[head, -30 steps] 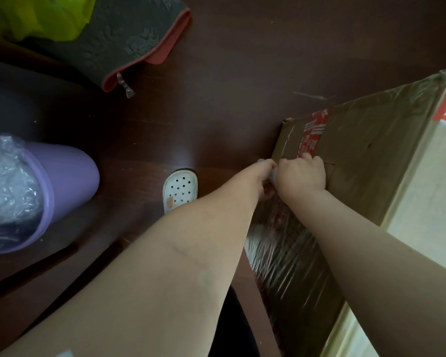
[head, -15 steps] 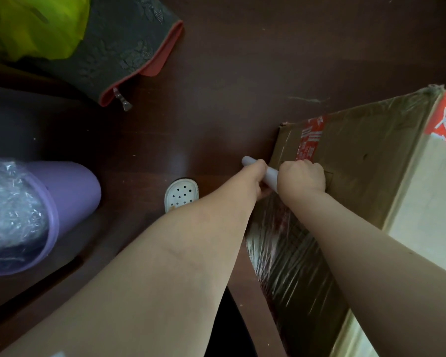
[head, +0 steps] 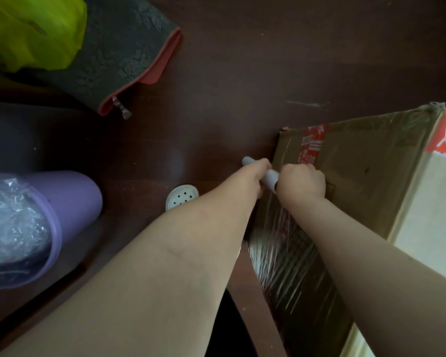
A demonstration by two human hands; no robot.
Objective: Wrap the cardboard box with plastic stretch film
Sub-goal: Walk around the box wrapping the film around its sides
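Fingers [head: 265,163] of left hand [head: 254,177] and right hand [head: 303,181] grip roll [head: 270,177] — bin [head: 74,197] holds plastic [head: 11,222].

Both forearms held extended fwd; pale grey tubular roll core [head: 271,177] gripped by L hand [head: 256,174] & R hand [head: 303,180].

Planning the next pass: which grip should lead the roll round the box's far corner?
Probably the left grip: it holds the grey tube at its free end over the dark floor; the right grip sits beside the brown cardboard box.
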